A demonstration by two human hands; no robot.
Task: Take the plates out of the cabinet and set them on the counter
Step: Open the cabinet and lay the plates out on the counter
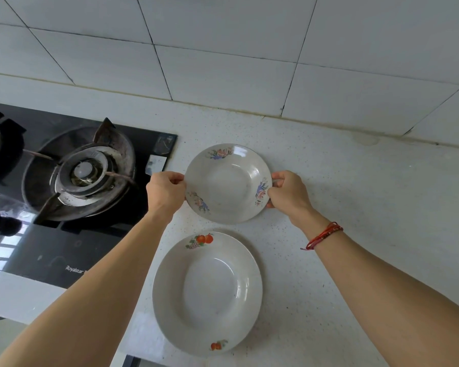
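A white deep plate with blue and pink flowers (227,182) is over the speckled white counter (355,207), held by its rim on both sides. My left hand (164,192) grips its left edge and my right hand (288,192) grips its right edge. Whether its base touches the counter I cannot tell. Nearer to me, a larger white plate with fruit prints (207,292) lies flat on the counter. The cabinet is out of view.
A black glass gas hob (64,247) with a burner and pan support (82,173) fills the left side, close to my left hand. White wall tiles (223,49) rise behind the counter. A red string bracelet (323,234) is on my right wrist.
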